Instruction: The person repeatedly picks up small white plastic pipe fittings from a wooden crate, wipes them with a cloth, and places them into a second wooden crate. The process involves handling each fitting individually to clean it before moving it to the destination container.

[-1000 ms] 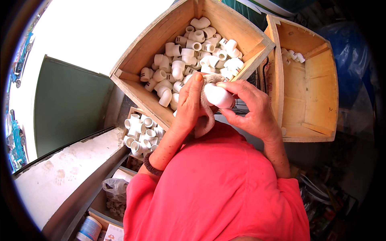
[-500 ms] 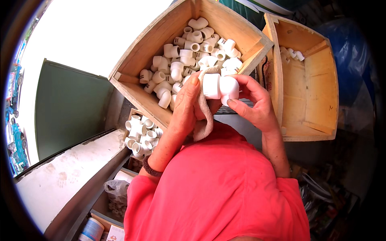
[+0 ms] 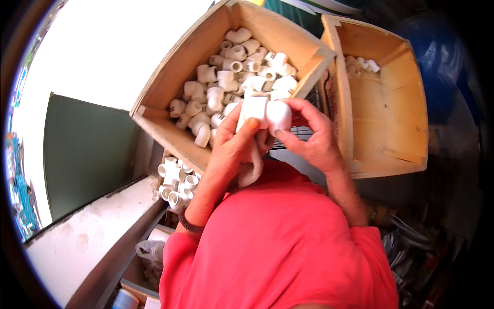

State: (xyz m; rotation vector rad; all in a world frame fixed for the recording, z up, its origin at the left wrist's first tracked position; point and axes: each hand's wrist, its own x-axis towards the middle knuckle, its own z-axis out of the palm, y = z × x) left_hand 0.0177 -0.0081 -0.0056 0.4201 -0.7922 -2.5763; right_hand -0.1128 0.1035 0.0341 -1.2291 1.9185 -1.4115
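Note:
A white plastic pipe elbow (image 3: 279, 114) is held between my two hands, just in front of a large wooden box. My left hand (image 3: 230, 141) is closed around its wide collar end, with the thumb laid across the lower side. A beige cloth (image 3: 251, 172) is bunched in the same hand and hangs below the fitting. On the rounded end, the thumb and fingers of my right hand (image 3: 316, 136) pinch the elbow from the right. Some left fingers are hidden behind the cloth and fitting.
The large wooden box (image 3: 280, 27) holds many white pipe elbows (image 3: 226, 77). To its right stands another wooden box (image 3: 386, 118) with a few small white fittings (image 3: 368, 64). More white fittings (image 3: 176, 177) fill a container at left, beside a white ledge (image 3: 98, 221) and green panel (image 3: 85, 149).
My left thumb has moved from the cloth at the elbow's left side onto its collar end. The whole view has shifted slightly, so the boxes appear further left. Both hands keep hold of the elbow.

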